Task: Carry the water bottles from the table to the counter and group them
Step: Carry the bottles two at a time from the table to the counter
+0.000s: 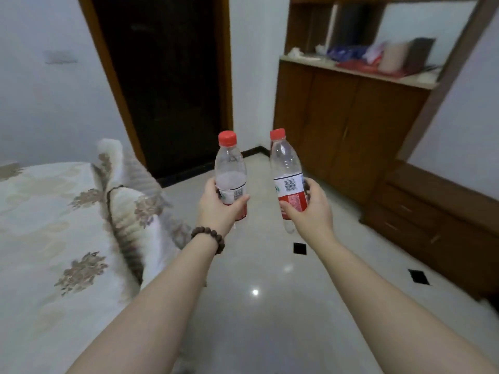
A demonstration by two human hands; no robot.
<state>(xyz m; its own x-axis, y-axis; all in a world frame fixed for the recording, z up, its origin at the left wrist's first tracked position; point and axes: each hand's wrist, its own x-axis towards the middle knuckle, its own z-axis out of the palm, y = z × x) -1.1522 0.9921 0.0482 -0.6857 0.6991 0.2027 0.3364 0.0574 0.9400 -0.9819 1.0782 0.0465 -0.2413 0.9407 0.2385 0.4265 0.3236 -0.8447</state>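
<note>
Two clear plastic water bottles with red caps and red-and-white labels are held upright in front of me over the floor. My left hand [218, 209], with a bead bracelet on its wrist, grips the left bottle [230, 164] round its label. My right hand [310, 211] grips the right bottle [286, 163] round its lower label. The bottles stand a short way apart and do not touch. The counter [305, 60], a pale top on brown wooden cabinets, lies ahead at the upper right.
A bed with a floral cover [54, 238] fills the left side. A dark open doorway [167, 85] is straight ahead. Bags and boxes [383, 56] crowd the counter's right part. A low wooden drawer unit [437, 222] stands along the right wall. Glossy tiled floor [256, 306] runs between.
</note>
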